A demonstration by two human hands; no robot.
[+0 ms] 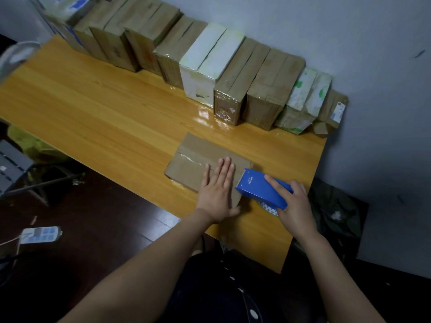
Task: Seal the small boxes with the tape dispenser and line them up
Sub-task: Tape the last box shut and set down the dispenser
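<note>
**Item 1, small box** (193,159): lower centre of the frame, lying flat on the counter (93,108), seam up, with a glossy strip of tape along part of it.

**Item 2, left hand** (218,190): flat on the box's near end, fingers (225,169) straight and close together. I read this as pinning the flaps shut and stopping the box from sliding.

**Item 3, tape dispenser** (261,186): blue, at the box's right end, nose on the lid.

**Item 4, right hand** (295,203): wrapped round the dispenser, index finger along its top and the rest curled about the body. I judge this is to steer the pull along the seam.

**Item 5, row of boxes** (233,66): upper frame, side by side against the wall, several shiny with tape. I take these as sealed and lined up.
</note>
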